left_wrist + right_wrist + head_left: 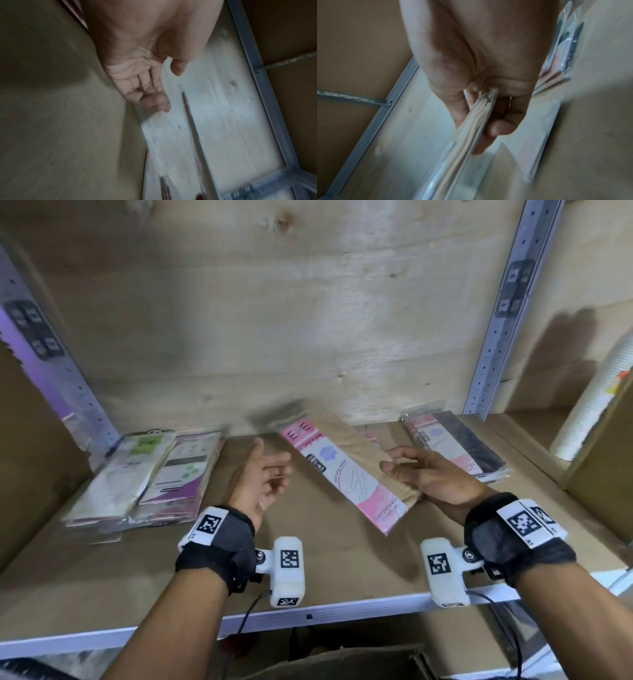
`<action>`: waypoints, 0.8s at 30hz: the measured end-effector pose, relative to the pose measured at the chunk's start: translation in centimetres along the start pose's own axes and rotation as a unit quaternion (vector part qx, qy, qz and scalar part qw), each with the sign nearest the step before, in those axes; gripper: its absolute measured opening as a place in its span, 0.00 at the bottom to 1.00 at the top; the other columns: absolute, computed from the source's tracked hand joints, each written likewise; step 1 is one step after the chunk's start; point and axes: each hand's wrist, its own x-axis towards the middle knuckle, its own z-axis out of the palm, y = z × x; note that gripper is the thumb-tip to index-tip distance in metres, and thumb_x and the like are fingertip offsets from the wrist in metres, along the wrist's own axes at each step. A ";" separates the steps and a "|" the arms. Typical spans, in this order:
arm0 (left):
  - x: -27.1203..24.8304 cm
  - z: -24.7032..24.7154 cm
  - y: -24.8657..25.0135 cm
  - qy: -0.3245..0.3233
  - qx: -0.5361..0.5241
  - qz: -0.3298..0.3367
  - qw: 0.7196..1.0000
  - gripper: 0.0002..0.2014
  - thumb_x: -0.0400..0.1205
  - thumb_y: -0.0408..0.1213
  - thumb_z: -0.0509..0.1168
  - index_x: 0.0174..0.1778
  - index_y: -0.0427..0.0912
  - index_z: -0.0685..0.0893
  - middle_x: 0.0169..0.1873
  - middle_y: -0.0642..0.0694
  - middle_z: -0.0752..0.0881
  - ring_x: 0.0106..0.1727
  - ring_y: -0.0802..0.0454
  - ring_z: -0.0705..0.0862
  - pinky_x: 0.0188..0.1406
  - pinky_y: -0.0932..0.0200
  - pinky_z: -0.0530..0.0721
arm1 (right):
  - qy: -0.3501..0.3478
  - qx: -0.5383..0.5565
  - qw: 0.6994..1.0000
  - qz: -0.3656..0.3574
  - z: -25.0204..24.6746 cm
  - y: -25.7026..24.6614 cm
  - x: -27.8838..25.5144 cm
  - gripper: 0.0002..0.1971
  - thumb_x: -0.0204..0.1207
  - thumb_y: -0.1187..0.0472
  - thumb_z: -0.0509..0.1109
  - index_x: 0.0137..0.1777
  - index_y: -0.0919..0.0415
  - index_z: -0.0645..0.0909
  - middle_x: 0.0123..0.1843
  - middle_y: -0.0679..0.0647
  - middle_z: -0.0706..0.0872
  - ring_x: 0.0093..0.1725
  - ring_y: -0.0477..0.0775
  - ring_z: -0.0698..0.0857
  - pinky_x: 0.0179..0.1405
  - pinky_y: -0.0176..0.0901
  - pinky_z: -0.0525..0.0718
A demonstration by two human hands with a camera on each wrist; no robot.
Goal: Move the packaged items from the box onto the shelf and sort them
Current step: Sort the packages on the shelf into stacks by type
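My right hand [411, 470] grips a pink and beige flat package [346, 470] by its right edge, held tilted above the wooden shelf [308, 563]. The right wrist view shows the package [471, 129] edge-on between thumb and fingers. My left hand [263, 474] hovers just left of it, fingers relaxed, holding nothing; its palm [137, 75] is bare in the left wrist view. Green and purple packages [144, 477] lie stacked at the shelf's left. A dark package stack [455, 446] lies at the back right, and another pink package [370, 436] peeks out behind the held one.
Metal uprights [503, 313] frame the plywood back wall. A stack of white paper cups [596, 398] leans in the bay to the right. The cardboard box [342, 662] sits below the shelf's front rail [308, 616]. Brown cardboard stands at the far left.
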 end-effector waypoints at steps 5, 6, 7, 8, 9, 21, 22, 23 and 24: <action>-1.7 3.7 -0.6 -0.161 0.098 -0.026 0.982 0.18 0.81 0.49 0.71 0.58 0.38 0.87 0.50 0.36 0.91 0.44 0.44 0.92 0.41 0.58 0.90 | 0.110 -0.008 0.994 -0.001 1.2 0.2 1.2 0.11 0.77 0.58 0.76 0.54 0.62 0.82 0.45 0.62 0.91 0.39 0.58 0.88 0.35 0.49 0.82; -1.9 4.4 -0.8 -0.182 0.101 -0.017 0.978 0.16 0.80 0.43 0.73 0.60 0.37 0.87 0.52 0.35 0.91 0.44 0.45 0.91 0.42 0.58 0.90 | 0.122 -0.013 0.992 0.003 1.3 0.2 1.5 0.13 0.77 0.58 0.76 0.56 0.65 0.81 0.46 0.63 0.91 0.40 0.59 0.88 0.35 0.50 0.82; -1.9 5.0 -1.0 -0.191 0.103 -0.006 0.976 0.16 0.80 0.38 0.73 0.61 0.35 0.86 0.53 0.35 0.91 0.44 0.46 0.91 0.43 0.58 0.90 | 0.130 -0.021 0.991 0.007 1.3 0.3 1.7 0.15 0.78 0.58 0.76 0.58 0.66 0.81 0.47 0.63 0.91 0.40 0.59 0.88 0.34 0.49 0.83; -1.9 5.5 -1.2 -0.190 0.107 0.007 0.976 0.15 0.80 0.33 0.73 0.62 0.33 0.85 0.54 0.35 0.90 0.44 0.47 0.90 0.45 0.57 0.91 | 0.137 -0.033 0.990 0.011 1.4 0.2 1.8 0.16 0.78 0.58 0.76 0.59 0.67 0.80 0.48 0.63 0.91 0.40 0.59 0.89 0.31 0.46 0.84; -1.7 5.9 -1.3 -0.182 0.114 0.019 0.976 0.15 0.80 0.30 0.73 0.62 0.31 0.84 0.54 0.35 0.90 0.44 0.47 0.90 0.45 0.58 0.91 | 0.141 -0.047 0.989 0.015 1.3 0.2 2.0 0.16 0.78 0.57 0.75 0.60 0.67 0.80 0.48 0.62 0.91 0.40 0.58 0.89 0.28 0.45 0.84; 2.4 10.9 -2.5 -0.107 0.221 0.028 0.969 0.23 0.77 0.24 0.73 0.69 0.31 0.80 0.59 0.35 0.88 0.50 0.47 0.91 0.47 0.59 0.91 | 0.205 -0.283 0.933 0.091 -1.7 -0.5 3.4 0.28 0.70 0.63 0.79 0.70 0.61 0.76 0.57 0.56 0.86 0.52 0.55 0.86 0.49 0.46 0.87; 2.5 11.1 -2.7 -0.112 0.234 0.019 0.965 0.24 0.77 0.23 0.73 0.69 0.31 0.80 0.59 0.35 0.88 0.51 0.47 0.91 0.49 0.58 0.91 | 0.206 -0.311 0.922 0.098 -1.7 -0.5 3.4 0.26 0.70 0.63 0.79 0.68 0.62 0.77 0.58 0.56 0.85 0.51 0.53 0.84 0.44 0.40 0.83; 2.7 11.3 -2.9 -0.115 0.245 0.011 0.962 0.23 0.76 0.23 0.74 0.69 0.31 0.80 0.59 0.35 0.88 0.51 0.46 0.91 0.51 0.56 0.91 | 0.202 -0.334 0.915 0.106 -1.6 -0.6 3.4 0.22 0.70 0.64 0.79 0.64 0.62 0.79 0.57 0.57 0.85 0.48 0.52 0.82 0.39 0.37 0.78; 2.8 11.5 -3.2 -0.118 0.253 0.006 0.960 0.23 0.76 0.22 0.74 0.67 0.30 0.81 0.59 0.35 0.88 0.51 0.45 0.91 0.53 0.54 0.91 | 0.196 -0.350 0.908 0.118 -1.5 -0.6 3.4 0.19 0.70 0.64 0.79 0.60 0.62 0.80 0.57 0.58 0.85 0.47 0.52 0.81 0.38 0.36 0.76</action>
